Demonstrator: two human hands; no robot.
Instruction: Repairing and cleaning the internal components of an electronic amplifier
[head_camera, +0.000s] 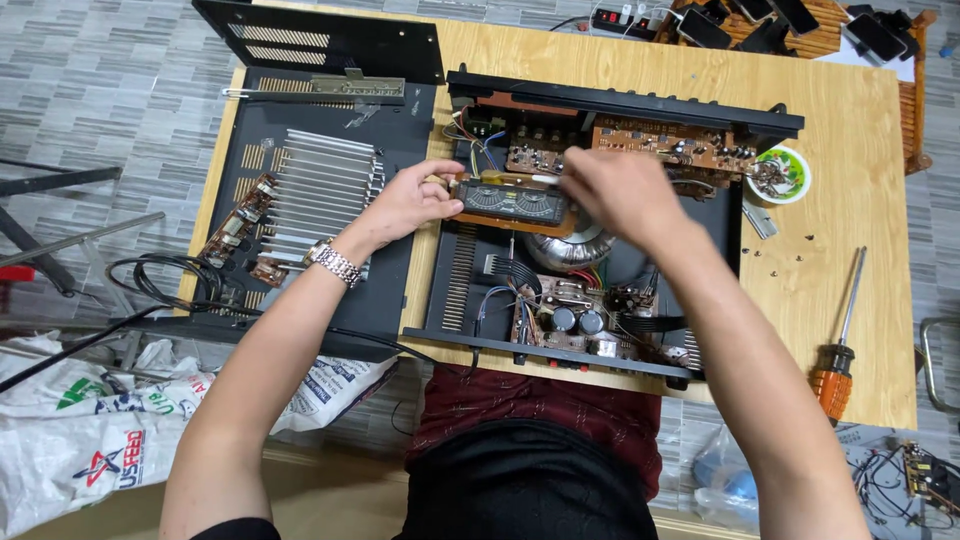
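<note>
Seen from above, a person works over an opened black amplifier chassis (600, 250) on a wooden table (860, 230). The left hand (410, 200) is closed on the left end of a dark meter panel (512, 202) with two dials, held level above the chassis just in front of the brown circuit boards (660, 145). The right hand (620, 190) covers the panel's right end; whether its fingers are closed on the panel cannot be seen. Thin coloured wires (470, 140) run close by the panel's left end, so pulling or tilting the panel could strain or snap them, and a slip could drop it onto the round transformer (570, 248) and parts below. Small screws (785, 262) lie loose on the table and could roll off or get lost. An orange-handled screwdriver (838, 350) lies near the table's right edge and could be knocked to the floor. A small white bowl with a green rim (780, 175) holds metal bits. To the left lies the removed black cover (320, 130) bearing a finned silver heat sink (320, 195). On the floor at lower left lie white woven sacks (90, 430), crumpled, with red, green and blue printing.
</note>
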